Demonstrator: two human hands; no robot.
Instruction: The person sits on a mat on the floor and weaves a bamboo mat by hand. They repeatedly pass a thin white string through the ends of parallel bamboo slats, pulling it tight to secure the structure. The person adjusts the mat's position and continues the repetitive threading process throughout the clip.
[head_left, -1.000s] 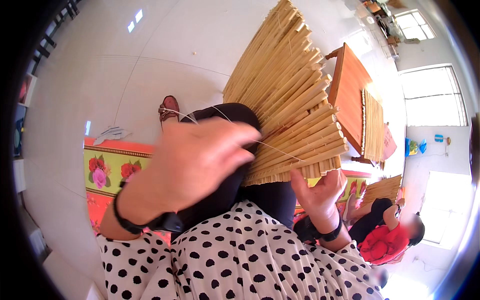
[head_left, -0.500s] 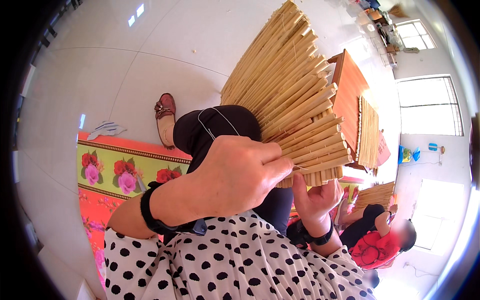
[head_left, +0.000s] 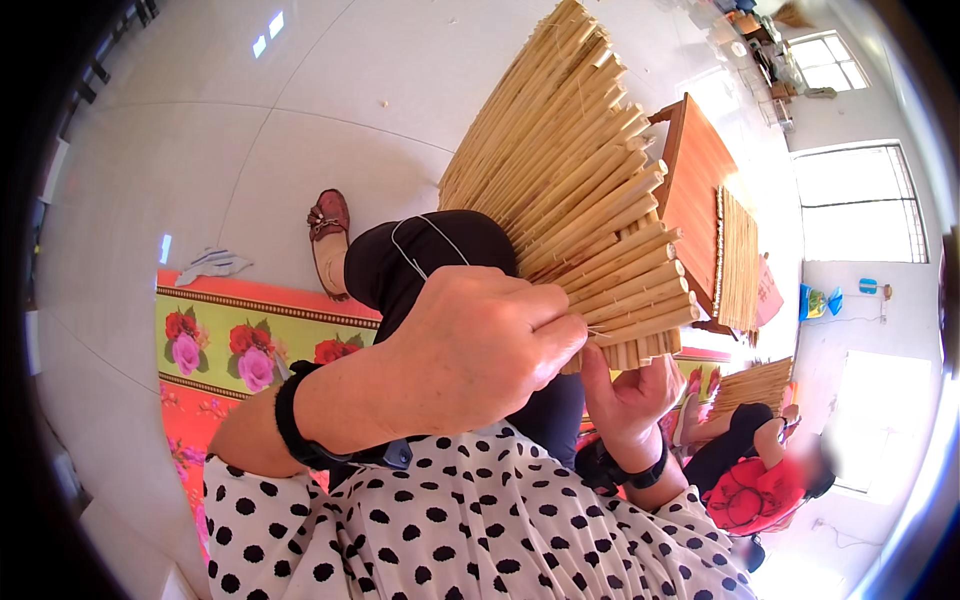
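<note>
nearest of all, below both hands, spreads the white polka-dot top [head_left: 440, 520], and a black wristband [head_left: 290, 418] circles the wrist behind the left hand. the left hand [head_left: 490, 345] is pinched, thumb against curled fingers, on a thin pale cord [head_left: 410, 260], which loops out over the dark-trousered knee [head_left: 440, 240] just beyond the knuckles. the right hand [head_left: 635, 395], close beside those fingertips, has its thumb and bent fingers closed on the lower edge of the reed mat [head_left: 560, 170]. this mat, its pale stalks lying side by side, fans up and away from both hands, its cut ends turned to the right. left of the left hand lies a floral covering [head_left: 300, 345] in red and yellow-green; past it are a striped cloth [head_left: 213, 264] and a brown shoe [head_left: 328, 215] on the pale tiled floor [head_left: 180, 160]. farther out, up and right of the right hand, a wooden bench [head_left: 692, 190] carries another mat [head_left: 735, 260]. right of the right hand sits a person in red [head_left: 750, 490], with bright windows [head_left: 860, 205] beyond.
</note>
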